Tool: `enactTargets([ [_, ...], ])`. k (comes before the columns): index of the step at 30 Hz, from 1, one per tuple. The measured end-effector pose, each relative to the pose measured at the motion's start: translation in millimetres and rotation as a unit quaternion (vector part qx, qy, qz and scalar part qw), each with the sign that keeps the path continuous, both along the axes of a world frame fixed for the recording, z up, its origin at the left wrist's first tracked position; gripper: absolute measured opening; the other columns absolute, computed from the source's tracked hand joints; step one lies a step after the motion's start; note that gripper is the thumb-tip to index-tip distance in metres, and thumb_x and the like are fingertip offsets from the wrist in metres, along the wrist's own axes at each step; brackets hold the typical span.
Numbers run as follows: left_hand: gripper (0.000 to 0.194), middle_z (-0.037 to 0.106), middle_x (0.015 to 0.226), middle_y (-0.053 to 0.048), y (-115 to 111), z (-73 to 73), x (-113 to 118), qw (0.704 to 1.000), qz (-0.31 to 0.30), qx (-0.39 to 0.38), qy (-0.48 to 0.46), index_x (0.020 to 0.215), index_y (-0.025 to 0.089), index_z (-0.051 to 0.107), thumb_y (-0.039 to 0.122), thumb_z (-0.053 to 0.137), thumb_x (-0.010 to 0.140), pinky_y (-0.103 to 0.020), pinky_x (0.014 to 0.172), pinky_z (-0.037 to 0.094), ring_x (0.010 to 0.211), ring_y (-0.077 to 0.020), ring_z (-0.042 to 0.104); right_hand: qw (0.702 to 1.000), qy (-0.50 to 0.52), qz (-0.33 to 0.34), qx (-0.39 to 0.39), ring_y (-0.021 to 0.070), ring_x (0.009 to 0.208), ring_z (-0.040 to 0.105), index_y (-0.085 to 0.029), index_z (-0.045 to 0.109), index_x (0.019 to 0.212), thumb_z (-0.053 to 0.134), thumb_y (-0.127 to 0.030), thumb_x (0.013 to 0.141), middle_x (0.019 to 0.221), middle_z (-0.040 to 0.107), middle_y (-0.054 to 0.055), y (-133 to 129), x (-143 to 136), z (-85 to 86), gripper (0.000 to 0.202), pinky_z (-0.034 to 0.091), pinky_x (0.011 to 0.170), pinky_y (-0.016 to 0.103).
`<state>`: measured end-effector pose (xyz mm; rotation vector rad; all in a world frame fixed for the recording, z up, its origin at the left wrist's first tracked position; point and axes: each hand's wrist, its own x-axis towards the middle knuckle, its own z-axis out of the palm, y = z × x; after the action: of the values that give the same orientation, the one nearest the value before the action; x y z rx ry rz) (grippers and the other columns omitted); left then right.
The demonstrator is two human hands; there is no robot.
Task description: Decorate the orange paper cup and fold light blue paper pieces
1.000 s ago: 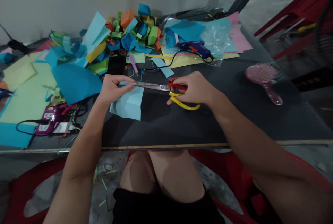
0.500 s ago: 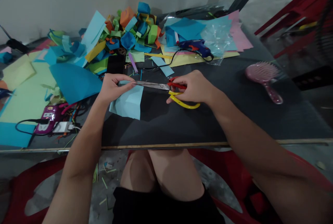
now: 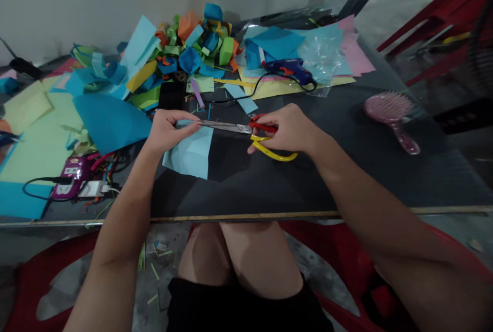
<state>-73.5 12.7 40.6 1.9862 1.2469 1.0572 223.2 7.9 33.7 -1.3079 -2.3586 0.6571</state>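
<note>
My right hand (image 3: 287,129) is closed around the handles of a pair of scissors (image 3: 229,127), one handle red and one yellow. The blades point left, toward my left hand (image 3: 171,127). Thumb and forefinger of that hand pinch together at the blade tips, at the top edge of a light blue sheet of paper (image 3: 190,154). The sheet reaches down below the blades, lightly creased. My left fingertips hide the very ends of the blades, and part of the paper lies behind that hand.
Folded and cut coloured papers (image 3: 192,47) are heaped at the back. A blue glue gun (image 3: 290,69) lies on paper and plastic. Others are a black phone (image 3: 171,96), a purple power socket (image 3: 73,177), a pink hairbrush (image 3: 391,111) and the table's front edge (image 3: 246,217).
Almost nothing differs. Both hands, the scissors and the light blue paper have shifted very slightly to the right in view.
</note>
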Motion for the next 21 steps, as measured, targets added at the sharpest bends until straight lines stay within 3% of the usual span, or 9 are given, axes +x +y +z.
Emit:
enactTargets([
  [12,0.027,0.075,0.072,-0.008,0.6,1.7,-1.7,1.000,-0.012,-0.010,-0.012,0.070,0.016,0.076,0.043,0.079,0.066,-0.025,0.058,0.054,0.066,-0.0186,0.070,1.000,0.000,0.007,0.010,0.0103,0.049,0.045,-0.019,0.070,0.070,0.079,-0.063,0.059,0.057,0.061,0.000,-0.4,-0.1,-0.7,0.046,0.036,0.052,0.029],
  [21,0.033,0.072,0.068,-0.007,-0.9,1.3,-3.2,0.998,-0.048,-0.023,-0.040,0.072,0.014,0.074,0.046,0.079,0.066,-0.020,0.048,0.046,0.057,-0.0124,0.062,1.000,0.018,0.006,0.001,0.0084,0.049,0.039,-0.017,0.070,0.068,0.078,-0.064,0.057,0.053,0.056,-0.001,-3.9,-2.4,0.5,0.050,0.033,0.050,0.026],
])
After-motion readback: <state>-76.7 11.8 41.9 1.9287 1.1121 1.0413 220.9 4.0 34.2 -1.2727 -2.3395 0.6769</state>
